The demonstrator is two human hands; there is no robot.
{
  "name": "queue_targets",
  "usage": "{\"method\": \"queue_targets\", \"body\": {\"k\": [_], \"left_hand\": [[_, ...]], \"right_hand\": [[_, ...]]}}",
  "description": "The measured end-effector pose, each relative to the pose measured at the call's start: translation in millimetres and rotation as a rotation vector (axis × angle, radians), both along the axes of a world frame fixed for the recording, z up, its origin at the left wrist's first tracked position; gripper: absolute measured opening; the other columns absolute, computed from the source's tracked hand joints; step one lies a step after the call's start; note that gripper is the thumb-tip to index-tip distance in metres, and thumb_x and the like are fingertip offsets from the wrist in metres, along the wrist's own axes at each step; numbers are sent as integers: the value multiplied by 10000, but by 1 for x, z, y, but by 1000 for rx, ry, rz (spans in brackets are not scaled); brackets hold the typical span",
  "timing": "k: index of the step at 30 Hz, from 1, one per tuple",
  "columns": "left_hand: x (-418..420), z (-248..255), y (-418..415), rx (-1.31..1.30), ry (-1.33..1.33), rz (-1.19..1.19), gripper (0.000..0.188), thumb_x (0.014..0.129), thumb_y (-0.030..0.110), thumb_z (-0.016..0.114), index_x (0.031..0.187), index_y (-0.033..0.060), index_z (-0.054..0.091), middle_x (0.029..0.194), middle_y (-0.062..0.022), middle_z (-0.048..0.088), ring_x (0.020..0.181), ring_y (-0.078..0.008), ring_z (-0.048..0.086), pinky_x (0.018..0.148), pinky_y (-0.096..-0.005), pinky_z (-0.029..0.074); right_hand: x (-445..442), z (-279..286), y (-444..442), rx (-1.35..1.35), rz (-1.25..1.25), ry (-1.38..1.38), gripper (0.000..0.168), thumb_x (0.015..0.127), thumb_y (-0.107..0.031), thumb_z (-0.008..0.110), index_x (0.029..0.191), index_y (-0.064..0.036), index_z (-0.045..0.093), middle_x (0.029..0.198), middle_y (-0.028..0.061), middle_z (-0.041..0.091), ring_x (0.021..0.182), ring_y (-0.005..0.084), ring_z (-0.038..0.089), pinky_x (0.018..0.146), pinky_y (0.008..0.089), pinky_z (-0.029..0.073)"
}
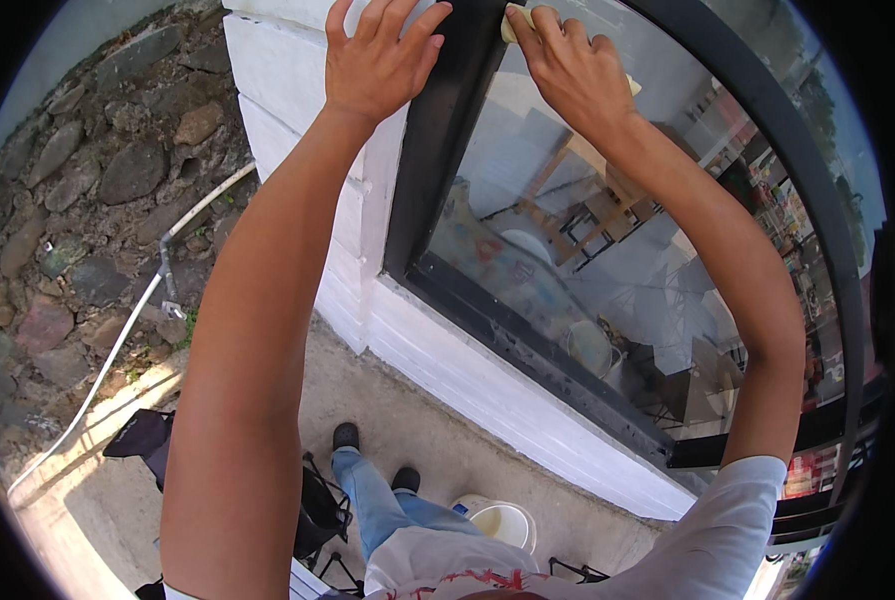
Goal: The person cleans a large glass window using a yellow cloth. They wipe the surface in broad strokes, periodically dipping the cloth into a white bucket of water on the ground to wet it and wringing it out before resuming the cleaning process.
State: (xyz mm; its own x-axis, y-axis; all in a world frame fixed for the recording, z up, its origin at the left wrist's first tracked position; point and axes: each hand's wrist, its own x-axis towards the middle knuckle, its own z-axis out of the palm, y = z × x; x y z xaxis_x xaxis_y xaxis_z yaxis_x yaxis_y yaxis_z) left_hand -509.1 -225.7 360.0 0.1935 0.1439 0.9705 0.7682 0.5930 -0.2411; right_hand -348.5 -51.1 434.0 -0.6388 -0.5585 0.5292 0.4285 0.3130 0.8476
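My right hand (578,67) presses a pale yellow cloth (518,24) against the upper part of a window's glass pane (485,142), close to its black frame (436,142). Most of the cloth is hidden beneath the palm, with a corner poking out by the wrist. To the left, my left hand (376,64) is spread with fingers apart over the white wall (282,60), its fingertips near the frame's edge. It holds nothing. Whether the left palm bears on the wall I cannot tell.
A white bucket (526,529) stands on the concrete floor (342,382) by my legs. Black folding chairs (323,502) sit at lower left. A white pipe (128,330) runs along a stone wall (136,169). Behind or reflected in the glass appears a wooden table (567,161).
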Motion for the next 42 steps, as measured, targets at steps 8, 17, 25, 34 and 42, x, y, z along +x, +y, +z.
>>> {"method": "queue_targets", "body": {"k": [8, 17, 25, 34, 42], "left_hand": [[-2, -2, -3, -2, 16, 37, 363, 913, 235, 633, 1265, 157, 590, 1361, -73, 547, 1361, -251, 460, 1134, -565, 246], [-1, -1, 0, -28, -15, 37, 392, 893, 242, 651, 1264, 139, 578, 1362, -85, 533, 1375, -263, 433, 1137, -564, 242], [-13, -7, 1, -3, -2, 129, 347, 962, 368, 630, 1278, 231, 592, 1382, 17, 534, 1413, -157, 380, 1161, -469, 161], [-15, -9, 2, 4, -10, 115, 327, 915, 368, 658, 1220, 259, 609, 1336, 47, 552, 1386, -133, 397, 1149, -472, 184], [-13, -6, 0, -59, -37, 119, 382, 977, 382, 605, 1320, 221, 562, 1422, 7, 500, 1439, -185, 332, 1167, -453, 174]], "right_hand": [[-36, -91, -14, -263, -23, 62, 551, 819, -173, 665, 1337, 7, 617, 940, 44, 503, 665, 121, 505, 479, 248, 410], [-8, 2, 8, 64, 22, 119, 500, 793, -177, 690, 1272, -38, 653, 976, 47, 522, 671, 120, 525, 491, 261, 432], [-11, -13, -12, -313, 121, 119, 529, 796, -149, 677, 1316, -73, 615, 901, 7, 490, 688, 90, 541, 471, 238, 445], [1, -25, -3, -125, 323, 40, 501, 882, -253, 639, 1342, -58, 608, 1190, 83, 584, 1109, 237, 576, 930, 442, 477], [21, -8, 16, -34, 166, -151, 496, 897, -272, 586, 1305, 8, 610, 1304, 125, 558, 1098, 251, 551, 818, 391, 431]]}}
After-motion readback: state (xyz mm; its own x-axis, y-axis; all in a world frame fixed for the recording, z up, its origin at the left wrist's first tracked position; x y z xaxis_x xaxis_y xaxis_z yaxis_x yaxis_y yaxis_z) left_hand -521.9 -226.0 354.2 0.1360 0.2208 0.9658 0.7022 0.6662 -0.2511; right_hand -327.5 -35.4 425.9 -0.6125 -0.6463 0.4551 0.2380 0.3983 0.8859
